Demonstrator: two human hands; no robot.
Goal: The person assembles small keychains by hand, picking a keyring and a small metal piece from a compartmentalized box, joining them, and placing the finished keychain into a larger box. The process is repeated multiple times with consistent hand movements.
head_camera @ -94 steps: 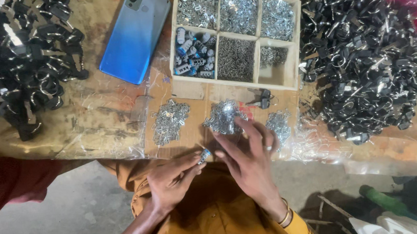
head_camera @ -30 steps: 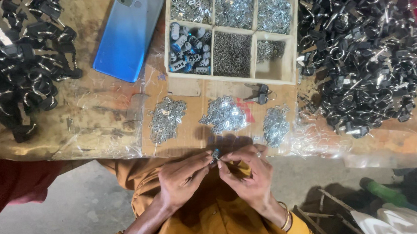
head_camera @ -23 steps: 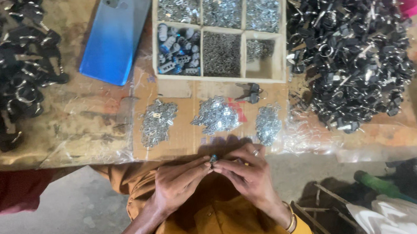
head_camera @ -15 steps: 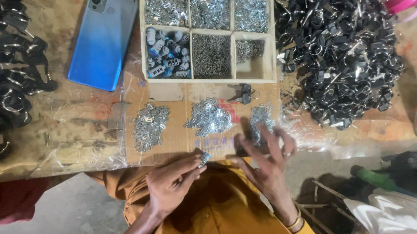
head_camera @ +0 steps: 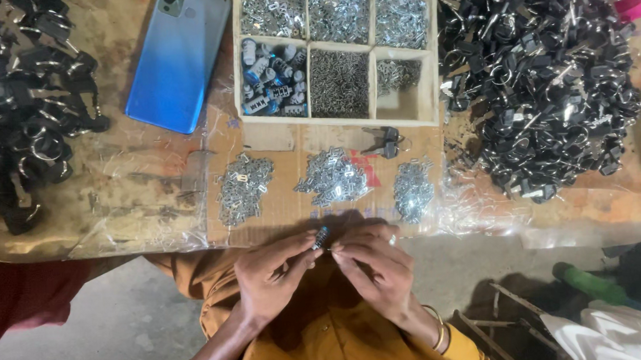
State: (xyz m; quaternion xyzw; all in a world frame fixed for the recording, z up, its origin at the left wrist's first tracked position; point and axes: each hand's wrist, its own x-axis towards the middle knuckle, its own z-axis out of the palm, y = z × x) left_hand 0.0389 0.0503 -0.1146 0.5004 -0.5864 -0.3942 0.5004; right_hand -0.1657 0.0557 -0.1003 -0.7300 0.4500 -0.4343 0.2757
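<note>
My left hand [head_camera: 271,276] and my right hand [head_camera: 370,262] meet just below the table's near edge. Between their fingertips they pinch one small dark cylindrical part [head_camera: 321,238] with a metal end. Right above the hands lie three little heaps of silvery metal pieces on cardboard: a left heap [head_camera: 243,187], a middle heap [head_camera: 333,175] and a right heap [head_camera: 414,189]. Beyond them stands a wooden compartment tray [head_camera: 432,62] with small metal parts and blue-and-silver cylinders [head_camera: 273,75].
A blue phone [head_camera: 178,59] lies face down left of the tray. Big piles of black clips with metal rings fill the right [head_camera: 540,77] and left [head_camera: 15,102] of the table. A small dark part [head_camera: 386,140] sits below the tray. A red sleeve [head_camera: 16,302] shows lower left.
My right hand had reached up to the right heap of metal pieces half a second ago; it has come back and joined the left hand on the small part.
</note>
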